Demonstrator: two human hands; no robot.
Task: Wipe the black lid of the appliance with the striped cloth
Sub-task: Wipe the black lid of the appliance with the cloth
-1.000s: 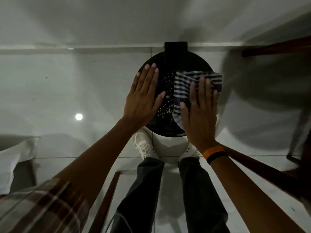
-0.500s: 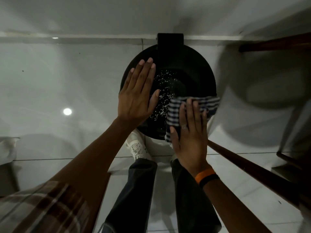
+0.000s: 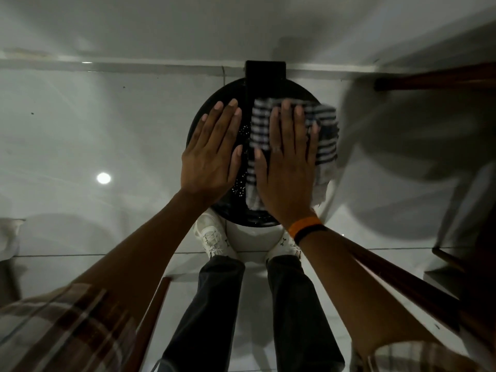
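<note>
Black lid (image 3: 268,87): round, lying flat. Striped cloth (image 3: 326,135): on lid's right half, under flat, spread right hand (image 3: 287,170). Left hand (image 3: 212,157): flat, fingers extended, on lid's left half, holding nothing.

Left hand (image 3: 212,154) on lid (image 3: 271,89), beside right hand (image 3: 288,167) on cloth (image 3: 326,135).

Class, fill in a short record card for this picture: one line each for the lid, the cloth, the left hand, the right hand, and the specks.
lid: black lid, round, seen from above
cloth: striped cloth, flat on the lid's right half
left hand: left hand flat, fingers straight, over the lid's left half, no cloth
right hand: right hand flat on the cloth
specks: white specks between the hands
wristband: orange wristband on the right wrist
</note>
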